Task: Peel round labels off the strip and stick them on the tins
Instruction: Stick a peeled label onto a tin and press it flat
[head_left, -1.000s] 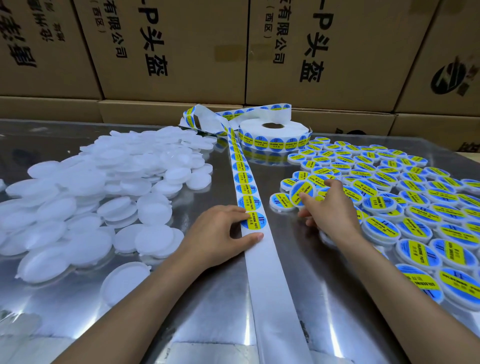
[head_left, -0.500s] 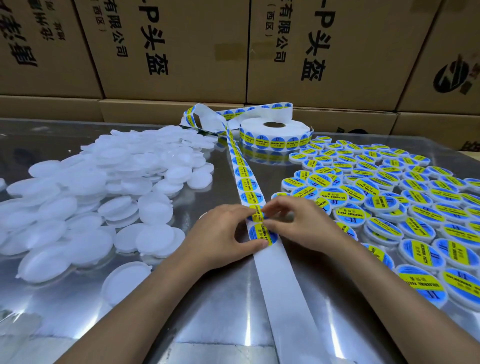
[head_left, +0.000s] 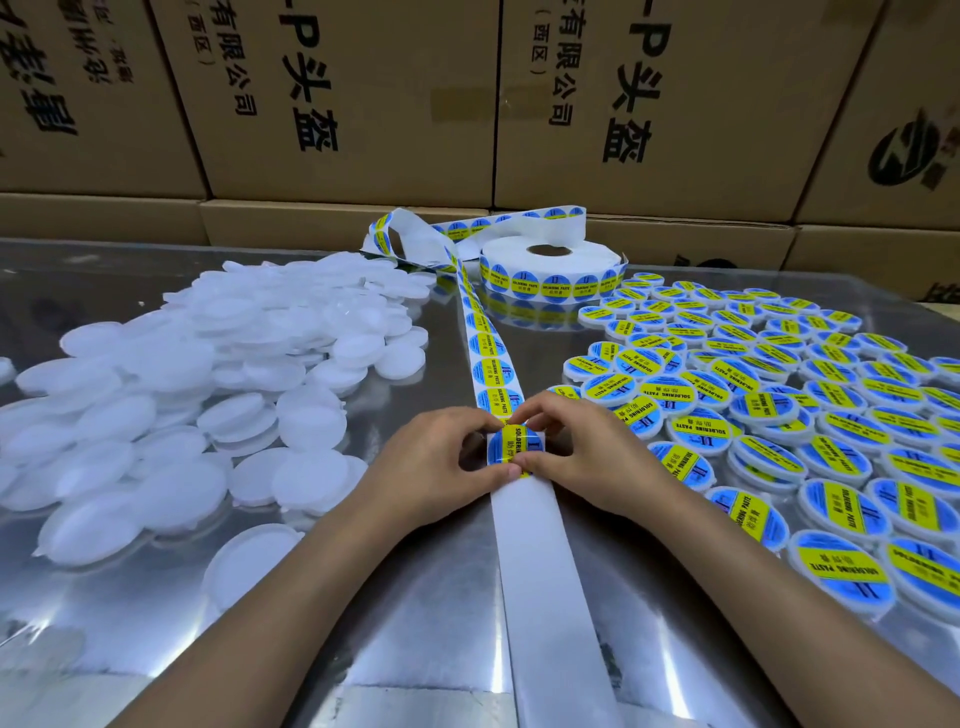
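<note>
Both hands meet over one round label.
Left hand (head_left: 431, 462) and right hand (head_left: 592, 457) pinch the label (head_left: 515, 448) on the strip (head_left: 540, 561), fingertips curled against its edges.

Both hands (head_left: 436, 457) (head_left: 587, 457) on label (head_left: 514, 449)

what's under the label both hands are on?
The label sits on the white backing strip, which lies on the steel table. Left hand and right hand cover its edges.

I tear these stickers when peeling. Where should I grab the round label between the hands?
Pinch the round label at its curved edge, coming from the near side where the bare white backing strip starts, and lift the edge away. It lies flat, so only the rim gives purchase.
</note>
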